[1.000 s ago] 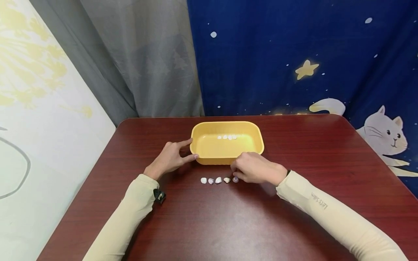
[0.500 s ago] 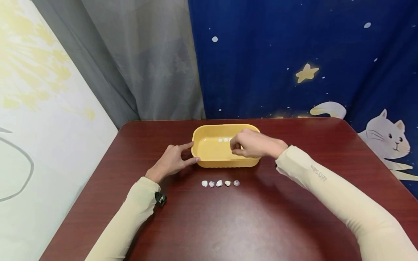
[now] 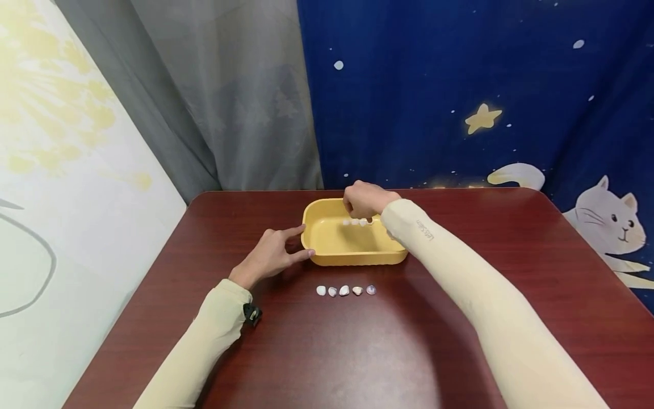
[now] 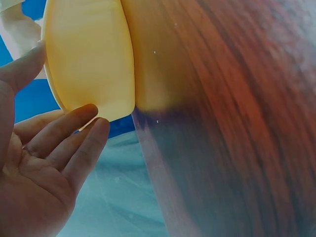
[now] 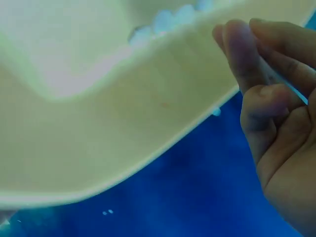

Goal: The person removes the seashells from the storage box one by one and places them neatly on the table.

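Note:
A yellow plastic basin [image 3: 332, 259] stands toward the back of the table. At its left end is my left hand [image 3: 268, 253], thumb and index fingertips touching the rim; in the left wrist view its fingers [image 4: 81, 163] look long and spread beside the basin wall. My right hand [image 3: 367, 199] hovers over the back of the basin, fingers loosely bent. Below it, several small white shells [image 3: 355, 222] lie in a row inside. In the right wrist view nothing shows between its thumb and fingers [image 5: 242, 49]. Several more shells [image 3: 344, 290] form a row on the table before the basin.
The dark red-brown table [image 3: 317, 352] extends around the basin. Behind it hang a grey curtain [image 3: 245, 102] and a blue curtain [image 3: 409, 85] with stars and a cat. A white patterned panel [image 3: 66, 227] rises on the left.
My right hand has moved from the rightmost shell on the table, up over the basin's front rim, to the shells at its back. My left hand stays at the basin's left end.

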The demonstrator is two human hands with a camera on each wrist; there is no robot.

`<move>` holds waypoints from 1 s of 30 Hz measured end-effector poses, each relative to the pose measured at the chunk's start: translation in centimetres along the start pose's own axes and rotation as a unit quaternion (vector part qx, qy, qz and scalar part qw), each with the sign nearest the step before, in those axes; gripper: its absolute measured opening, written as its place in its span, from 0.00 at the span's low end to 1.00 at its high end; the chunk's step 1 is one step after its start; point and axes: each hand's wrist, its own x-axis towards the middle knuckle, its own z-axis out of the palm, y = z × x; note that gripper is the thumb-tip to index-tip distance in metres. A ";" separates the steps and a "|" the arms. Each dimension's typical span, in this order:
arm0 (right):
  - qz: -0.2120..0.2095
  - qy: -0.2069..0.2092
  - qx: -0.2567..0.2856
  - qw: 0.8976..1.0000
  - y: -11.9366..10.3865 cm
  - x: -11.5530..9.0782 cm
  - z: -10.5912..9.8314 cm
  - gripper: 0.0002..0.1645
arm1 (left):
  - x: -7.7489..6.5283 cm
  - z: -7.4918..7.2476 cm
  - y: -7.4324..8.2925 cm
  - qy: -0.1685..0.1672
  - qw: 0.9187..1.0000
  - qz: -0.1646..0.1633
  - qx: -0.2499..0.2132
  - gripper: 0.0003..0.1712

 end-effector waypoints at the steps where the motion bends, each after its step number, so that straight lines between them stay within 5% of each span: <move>1: 0.011 -0.008 -0.001 1.000 0.1 0.4 0.4 0.10 | 0.0 0.0 0.0 0.000 1.000 0.002 0.001 0.44; 4: 0.028 -0.013 -0.017 0.999 0.3 1.5 1.7 0.08 | 0.2 0.1 -0.1 0.002 1.000 0.007 -0.001 0.43; 10: 0.027 0.042 -0.067 0.996 0.1 3.4 3.6 0.11 | 0.4 0.1 -0.3 0.001 1.000 0.008 -0.003 0.43; 18: 0.035 0.081 -0.159 0.983 -0.4 4.7 5.1 0.07 | 0.6 0.1 -0.5 -0.001 1.000 0.011 -0.002 0.43; 30: 0.035 0.048 -0.138 0.989 -1.0 4.6 5.4 0.13 | 0.4 0.3 -0.6 -0.003 1.000 0.010 -0.010 0.43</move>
